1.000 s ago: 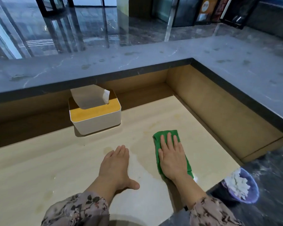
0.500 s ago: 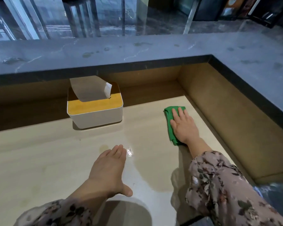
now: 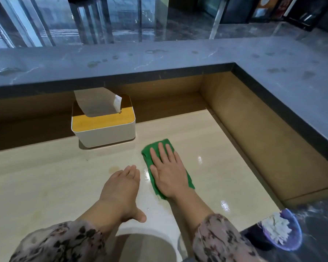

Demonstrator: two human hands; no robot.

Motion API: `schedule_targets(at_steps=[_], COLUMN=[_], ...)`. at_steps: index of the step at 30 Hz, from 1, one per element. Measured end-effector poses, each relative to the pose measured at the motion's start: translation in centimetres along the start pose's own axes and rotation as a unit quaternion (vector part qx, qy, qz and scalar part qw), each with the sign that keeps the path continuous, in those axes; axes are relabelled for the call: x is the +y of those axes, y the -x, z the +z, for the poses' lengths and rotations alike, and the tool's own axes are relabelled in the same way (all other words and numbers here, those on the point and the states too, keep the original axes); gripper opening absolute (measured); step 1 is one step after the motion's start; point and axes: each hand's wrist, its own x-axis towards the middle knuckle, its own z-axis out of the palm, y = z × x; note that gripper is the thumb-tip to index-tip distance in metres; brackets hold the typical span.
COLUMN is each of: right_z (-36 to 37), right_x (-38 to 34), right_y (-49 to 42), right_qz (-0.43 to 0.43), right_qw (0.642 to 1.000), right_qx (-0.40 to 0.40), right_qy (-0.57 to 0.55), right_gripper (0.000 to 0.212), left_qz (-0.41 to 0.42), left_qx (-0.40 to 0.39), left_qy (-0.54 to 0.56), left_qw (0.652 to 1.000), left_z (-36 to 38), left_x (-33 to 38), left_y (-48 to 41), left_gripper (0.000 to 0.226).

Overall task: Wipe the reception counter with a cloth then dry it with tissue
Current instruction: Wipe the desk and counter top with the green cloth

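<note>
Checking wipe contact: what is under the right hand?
A green cloth lies flat under the right hand on the beige counter. The cloth's middle and the counter beneath are covered.

Grey marble ledge [image 3: 178, 53] around wooden recess; glossy dark floor [image 3: 187, 21] beyond.

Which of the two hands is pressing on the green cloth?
The right hand: it lies flat on the green cloth. The left hand rests on the bare counter beside it.

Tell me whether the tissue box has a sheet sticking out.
Yes: a tissue stands up out of the slot in the lid of the tissue box.
</note>
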Motion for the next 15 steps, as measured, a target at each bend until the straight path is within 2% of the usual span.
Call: schedule_targets(at_steps=[2,5,8,12,15], right_z=[-0.8,-1.9,-2.5,-2.8,-2.5], right_x=[1.3,5.1,10.3,16.9,18.0], right_y=[-3.3,-6.3,-6.8,-2.9,1.6], right_qz=[-0.039,-0.023,0.057,0.184,0.238], right_qw=[0.999,1.0,0.998,0.983,0.971], right_qx=[-0.002,-0.008,0.001,0.014,0.022], right_qy=[0.011,0.004,0.001,0.001,-0.01], right_gripper=[0.056,0.055,0.056,0.057,0.058], left_qz=[-0.004,-0.006,-0.009,-0.007,-0.004], left_qx=[-0.003,-0.008,-0.01,-0.012,-0.012], left_qy=[-0.012,-0.019,-0.019,-0.01,0.003], left_qw=[1.0,1.0,1.0,1.0,1.0], left_z=[0.0,0.2,0.3,0.2,0.1], left_x=[0.2,0.3,0.2,0.3,0.3], left_y=[-0.3,-0.5,-0.5,-0.3,0.0], left_gripper=[0.137,0.137,0.136,0.135,0.133])
